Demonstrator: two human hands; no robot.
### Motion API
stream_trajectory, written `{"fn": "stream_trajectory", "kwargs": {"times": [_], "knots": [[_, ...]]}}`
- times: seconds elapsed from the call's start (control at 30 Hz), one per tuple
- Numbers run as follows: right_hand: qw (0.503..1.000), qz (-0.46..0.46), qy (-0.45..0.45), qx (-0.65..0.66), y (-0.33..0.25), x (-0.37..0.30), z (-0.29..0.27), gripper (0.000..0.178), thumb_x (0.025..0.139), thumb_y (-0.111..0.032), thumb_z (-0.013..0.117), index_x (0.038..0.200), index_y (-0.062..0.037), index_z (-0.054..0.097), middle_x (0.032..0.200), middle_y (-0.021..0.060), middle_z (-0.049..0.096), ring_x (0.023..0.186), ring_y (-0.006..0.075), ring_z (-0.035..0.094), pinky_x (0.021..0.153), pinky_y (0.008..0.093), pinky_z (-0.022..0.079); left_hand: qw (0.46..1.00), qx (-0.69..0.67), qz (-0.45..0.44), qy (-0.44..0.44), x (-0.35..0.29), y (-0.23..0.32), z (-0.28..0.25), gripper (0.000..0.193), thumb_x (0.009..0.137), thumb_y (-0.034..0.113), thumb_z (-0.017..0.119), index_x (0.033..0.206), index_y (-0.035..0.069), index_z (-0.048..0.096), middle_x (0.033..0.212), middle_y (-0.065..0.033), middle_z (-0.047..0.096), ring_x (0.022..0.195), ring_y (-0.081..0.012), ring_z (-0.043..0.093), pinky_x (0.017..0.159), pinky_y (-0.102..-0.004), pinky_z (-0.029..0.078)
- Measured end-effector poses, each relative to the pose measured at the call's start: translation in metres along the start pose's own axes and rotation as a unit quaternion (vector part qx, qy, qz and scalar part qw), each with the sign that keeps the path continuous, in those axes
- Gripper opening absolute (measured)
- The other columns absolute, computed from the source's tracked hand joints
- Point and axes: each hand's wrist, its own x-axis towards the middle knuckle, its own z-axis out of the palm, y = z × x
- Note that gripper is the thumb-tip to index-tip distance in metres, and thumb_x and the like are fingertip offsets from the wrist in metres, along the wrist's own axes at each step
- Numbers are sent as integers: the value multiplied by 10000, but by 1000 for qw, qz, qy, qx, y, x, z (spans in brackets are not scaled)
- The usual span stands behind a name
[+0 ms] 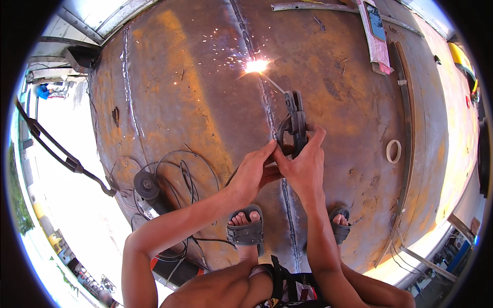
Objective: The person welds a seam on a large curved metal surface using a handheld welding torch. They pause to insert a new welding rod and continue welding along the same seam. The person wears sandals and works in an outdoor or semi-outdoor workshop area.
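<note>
My right hand (pixel 306 167) is closed round the handle of a black welding electrode holder (pixel 296 118). A thin welding rod (pixel 275 85) is clamped in its jaws. At the rod's tip a bright arc (pixel 256 66) throws sparks to the left, hiding the contact point. The arc sits on a weld seam (pixel 266 104) running across the rusty steel plate (pixel 339 102). My left hand (pixel 250 173) is closed against my right hand, its thumb by the holder's rear end. What its fingers grip is hidden; a black cable passes behind it.
An angle grinder (pixel 146 186) lies among tangled cables (pixel 191 179) at left. My sandalled feet (pixel 245 228) stand on either side of the seam. A tape-like ring (pixel 393 151), a long metal bar (pixel 409 118) and a phone (pixel 375 22) on a pink-and-white pack lie at right.
</note>
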Motion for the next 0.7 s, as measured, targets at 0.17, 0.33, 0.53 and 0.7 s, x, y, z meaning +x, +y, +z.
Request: {"fn": "stream_trajectory", "kwargs": {"times": [0.17, 0.33, 0.53, 0.7], "knots": [[1000, 15, -8, 3, -1, 0, -2, 775, 839, -243, 829, 1327, 53, 304, 993, 228, 740, 886, 412, 757, 785, 469, 576, 1000, 0, 1, -7, 1, -1, -1, 525, 1112, 454, 461, 1386, 29, 603, 1291, -100, 672, 1172, -223, 639, 1057, -423, 500], [1000, 15, -6, 9, -2, 6, -1, 766, 837, -241, 832, 1322, 46, 313, 990, 235, 740, 886, 414, 758, 790, 463, 578, 1000, 3, 6, -1, 4, 3, 0, 509, 1115, 449, 459, 1375, 36, 606, 1297, -108, 674, 1166, -223, 648, 1049, -420, 506], [1000, -2, 4, 9, -2, 6, 0, 762, 837, -240, 836, 1322, 41, 319, 969, 232, 742, 880, 413, 760, 779, 458, 581, 1000, 1, 6, 1, 5, 2, -1, 488, 1114, 446, 465, 1342, 46, 623, 1288, -108, 680, 1152, -219, 655, 1041, -417, 511], [1000, 8, 4, 2, -3, 6, 0, 761, 836, -242, 838, 1320, 41, 324, 968, 237, 741, 877, 413, 760, 771, 454, 582, 1000, 2, 12, -2, 6, 2, -1, 491, 1113, 450, 466, 1339, 45, 626, 1280, -109, 683, 1138, -218, 658, 1032, -416, 514]]}}
